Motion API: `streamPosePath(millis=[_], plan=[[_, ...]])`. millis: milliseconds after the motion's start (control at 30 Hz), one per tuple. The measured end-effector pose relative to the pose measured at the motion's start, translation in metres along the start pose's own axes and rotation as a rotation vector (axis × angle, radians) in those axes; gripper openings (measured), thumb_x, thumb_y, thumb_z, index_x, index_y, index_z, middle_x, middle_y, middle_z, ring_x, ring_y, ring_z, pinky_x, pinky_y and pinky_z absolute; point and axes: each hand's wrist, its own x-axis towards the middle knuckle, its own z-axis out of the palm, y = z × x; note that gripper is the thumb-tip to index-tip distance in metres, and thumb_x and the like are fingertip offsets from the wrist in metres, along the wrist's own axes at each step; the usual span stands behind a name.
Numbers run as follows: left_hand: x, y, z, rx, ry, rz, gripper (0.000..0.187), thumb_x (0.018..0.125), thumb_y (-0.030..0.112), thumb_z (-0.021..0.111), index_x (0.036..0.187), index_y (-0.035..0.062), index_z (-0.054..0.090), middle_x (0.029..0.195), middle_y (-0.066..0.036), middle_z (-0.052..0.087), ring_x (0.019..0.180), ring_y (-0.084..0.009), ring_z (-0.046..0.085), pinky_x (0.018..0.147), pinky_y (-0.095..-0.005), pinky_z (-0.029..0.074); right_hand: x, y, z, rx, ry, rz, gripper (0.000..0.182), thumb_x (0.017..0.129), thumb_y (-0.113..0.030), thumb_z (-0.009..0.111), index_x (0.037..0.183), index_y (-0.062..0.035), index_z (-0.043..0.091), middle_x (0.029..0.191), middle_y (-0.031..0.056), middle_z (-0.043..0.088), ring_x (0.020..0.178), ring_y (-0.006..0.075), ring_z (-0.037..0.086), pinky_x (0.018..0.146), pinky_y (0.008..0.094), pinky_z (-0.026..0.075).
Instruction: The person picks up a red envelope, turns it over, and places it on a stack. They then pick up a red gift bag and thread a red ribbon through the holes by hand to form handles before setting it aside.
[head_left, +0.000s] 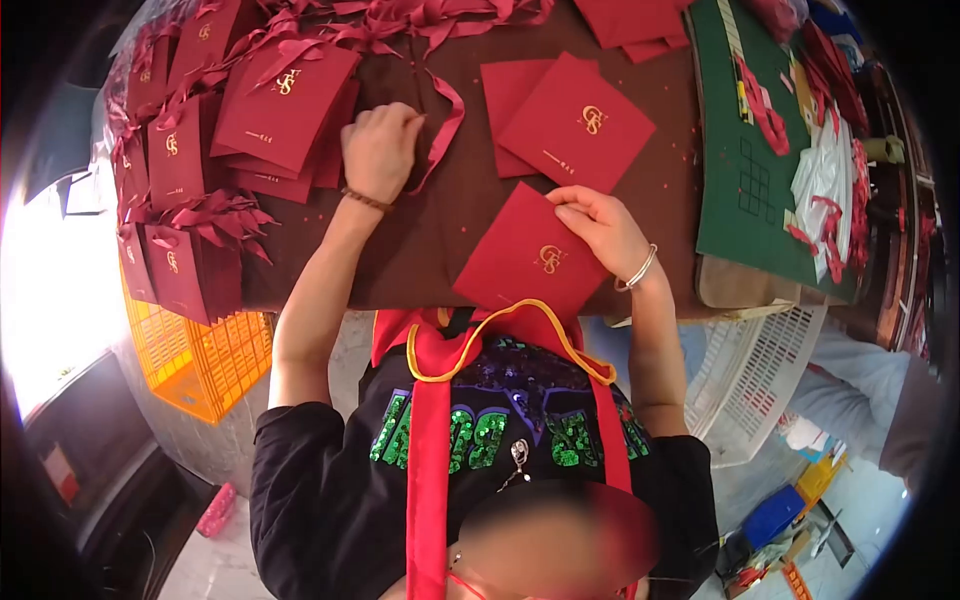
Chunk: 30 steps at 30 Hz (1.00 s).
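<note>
My right hand (607, 232) grips the upper right edge of a flat red paper gift bag (520, 245) with a gold logo, at the table's near edge. The thumb lies on the bag's face, with fingers along its edge. My left hand (380, 150) is closed, its thumb and fingertips pinched together above the table; what they hold, if anything, is hidden. Just right of those fingertips a loose red ribbon (452, 125) curls over the brown cloth. Beside the left hand lies a stack of red bags (285, 115). Another small pile of flat bags (580, 120) lies beyond the held one.
Bags with tied ribbons (180, 150) crowd the table's left side. Loose ribbons (400, 20) lie along the far edge. A green cutting mat (745, 190) on the right carries ribbons and a white plastic bag (825, 190). Below are an orange crate (205, 365) and a white crate (755, 370).
</note>
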Motion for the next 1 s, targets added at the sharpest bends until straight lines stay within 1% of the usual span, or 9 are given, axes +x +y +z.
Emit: streamPosePath(millis=[67, 100, 133, 200, 300, 533, 633, 700, 1000], plan=[[0.001, 0.006, -0.022, -0.146, 0.058, -0.078, 0.009, 0.081, 0.014, 0.064, 0.084, 0.0055, 0.062, 0.076, -0.009, 0.062, 0.073, -0.0248, 0.059, 0.064, -0.0356, 0.044, 0.002, 0.0, -0.002, 0.073, -0.042, 0.035, 0.025, 0.089, -0.01, 0.053, 0.111, 0.0008, 0.057, 0.093, 0.0027, 0.063, 0.085, 0.0071, 0.057, 0.076, 0.0208, 0.046], [-0.002, 0.013, -0.032, -0.39, 0.002, -0.332, 0.009, 0.08, 0.01, 0.065, 0.087, 0.0044, 0.064, 0.079, -0.009, 0.063, 0.076, -0.022, 0.061, 0.068, -0.0321, 0.046, 0.003, 0.001, -0.002, 0.139, -0.092, 0.065, 0.026, 0.089, -0.01, 0.053, 0.112, 0.0018, 0.057, 0.095, 0.0032, 0.063, 0.086, 0.0075, 0.057, 0.077, 0.0211, 0.046], [-0.005, 0.022, -0.043, -0.391, -0.004, -0.334, 0.009, 0.08, 0.01, 0.065, 0.087, 0.0044, 0.064, 0.079, -0.009, 0.063, 0.076, -0.022, 0.061, 0.068, -0.0321, 0.046, 0.004, 0.0, -0.002, 0.142, -0.092, 0.07, 0.026, 0.089, -0.01, 0.053, 0.112, 0.0018, 0.057, 0.095, 0.0032, 0.063, 0.086, 0.0075, 0.057, 0.077, 0.0211, 0.046], [-0.013, 0.044, -0.059, -0.459, 0.034, -0.27, 0.008, 0.075, 0.01, 0.068, 0.079, 0.0048, 0.064, 0.077, -0.009, 0.063, 0.071, -0.0255, 0.059, 0.065, -0.0347, 0.045, 0.01, 0.0, 0.0, 0.252, -0.155, 0.068, 0.027, 0.089, -0.009, 0.052, 0.113, 0.0035, 0.056, 0.096, 0.004, 0.063, 0.088, 0.0081, 0.058, 0.079, 0.0217, 0.046], [-0.034, 0.076, -0.057, -0.507, -0.077, -0.101, 0.008, 0.074, 0.008, 0.069, 0.081, 0.0052, 0.066, 0.077, -0.01, 0.064, 0.073, -0.0267, 0.059, 0.066, -0.0354, 0.045, 0.02, 0.002, 0.004, 0.19, -0.194, 0.053, 0.028, 0.089, -0.008, 0.051, 0.114, 0.0044, 0.055, 0.097, 0.0039, 0.063, 0.089, 0.0084, 0.058, 0.08, 0.0215, 0.046], [-0.065, 0.097, -0.039, -0.611, -0.153, -0.283, 0.011, 0.073, 0.007, 0.068, 0.084, 0.0084, 0.067, 0.079, -0.003, 0.061, 0.086, -0.0222, 0.056, 0.079, -0.0332, 0.039, 0.02, -0.01, 0.008, 0.086, -0.207, 0.105, 0.028, 0.086, -0.006, 0.053, 0.111, 0.005, 0.056, 0.091, 0.0023, 0.063, 0.082, 0.0055, 0.057, 0.074, 0.0186, 0.045], [-0.064, 0.093, -0.037, -0.528, -0.125, -0.168, 0.015, 0.073, 0.006, 0.069, 0.088, 0.0077, 0.067, 0.082, -0.004, 0.061, 0.088, -0.0217, 0.054, 0.075, -0.0311, 0.041, 0.019, -0.021, 0.012, 0.067, -0.22, 0.118, 0.029, 0.084, -0.006, 0.054, 0.111, 0.0059, 0.056, 0.088, 0.0003, 0.062, 0.08, 0.0038, 0.056, 0.072, 0.0176, 0.044], [-0.063, 0.094, -0.031, -0.479, -0.059, -0.052, 0.013, 0.071, 0.009, 0.069, 0.083, 0.0116, 0.066, 0.078, 0.001, 0.059, 0.087, -0.0187, 0.052, 0.08, -0.0347, 0.032, 0.02, -0.023, 0.014, 0.057, -0.234, 0.101, 0.029, 0.084, -0.006, 0.054, 0.11, 0.0061, 0.056, 0.087, -0.0001, 0.061, 0.08, 0.0035, 0.055, 0.072, 0.0174, 0.043], [-0.058, 0.097, -0.026, -0.406, -0.048, -0.003, 0.009, 0.071, 0.01, 0.068, 0.076, 0.0123, 0.062, 0.074, 0.001, 0.056, 0.086, -0.0195, 0.051, 0.079, -0.0384, 0.029, 0.02, -0.02, 0.019, 0.064, -0.23, 0.079, 0.028, 0.084, -0.006, 0.054, 0.109, 0.0061, 0.057, 0.088, 0.0005, 0.061, 0.08, 0.0033, 0.055, 0.072, 0.0173, 0.043]])
